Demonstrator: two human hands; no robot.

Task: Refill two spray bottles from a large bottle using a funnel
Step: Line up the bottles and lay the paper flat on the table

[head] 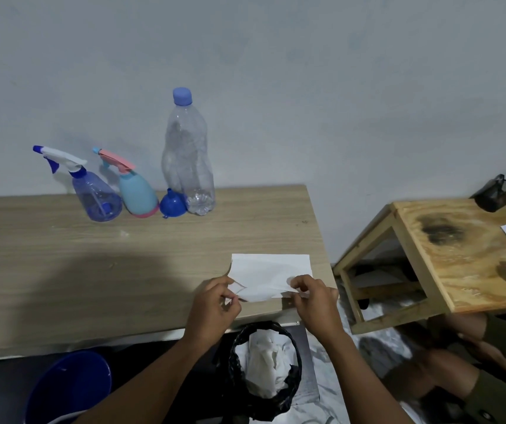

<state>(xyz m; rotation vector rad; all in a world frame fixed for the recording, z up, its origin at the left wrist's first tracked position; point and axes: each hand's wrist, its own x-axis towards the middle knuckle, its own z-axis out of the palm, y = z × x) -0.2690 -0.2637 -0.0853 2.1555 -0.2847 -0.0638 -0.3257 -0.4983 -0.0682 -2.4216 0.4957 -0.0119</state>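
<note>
Left hand: the left hand [215,304] is pinched onto the near left corner of a white tissue [271,275], thumb and fingers closed on the paper.
Right hand: the right hand [314,296] is closed in the same way on the near right corner, so the sheet is held stretched between the two hands, seemingly to spread or fold it.
Tissue: the far part is laid flat on the wooden table [92,255] near its right front corner, while the near edge is lifted and creased by the grip.
Large bottle: the large bottle [188,154] is stood upright at the back of the table by the wall, capped in blue and looking nearly empty; it is well apart from both hands.
Funnel: the blue funnel [172,204] is set on the table just beside the bottle's base, out of any neck.
Spray bottles: the clear blue spray bottle [92,188] and the light blue spray bottle [137,191] are stood side by side left of the funnel, trigger heads fitted; fill levels cannot be judged.
Bin: a black-lined bin [265,371] holding crumpled white paper is placed below the table edge, directly under the hands, handy for discarding the tissue.
Bucket: a blue bucket [68,390] is kept on the floor at lower left.
Stage: pouring gear is grouped and untouched; wiping or tidying is judged to be in hand.
</note>
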